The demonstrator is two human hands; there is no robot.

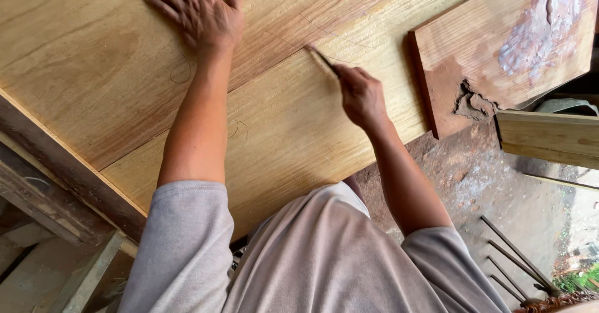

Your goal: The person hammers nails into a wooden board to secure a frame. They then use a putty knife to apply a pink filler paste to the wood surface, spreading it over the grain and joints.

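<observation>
Hands, left (203, 15) flat, right (360, 95) gripping pencil (323, 59), pale grained board (293, 120)

This is a rough woodworking shop, partly open to the outdoors. Broad planks (293, 120) lie joined on a bench, pencil lines drawn across their grain. A reddish board (499, 45) beside them is smeared with filler. Offcuts (549, 135) and old timbers (56, 188) lie about, the floor (493, 194) is bare earth, and grass (583, 279) shows at the edge.

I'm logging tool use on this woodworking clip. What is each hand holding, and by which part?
The right hand grips a thin pencil-like tool by its rear end, tip on the wood panel. The left hand holds nothing; it lies flat on the panel.
</observation>
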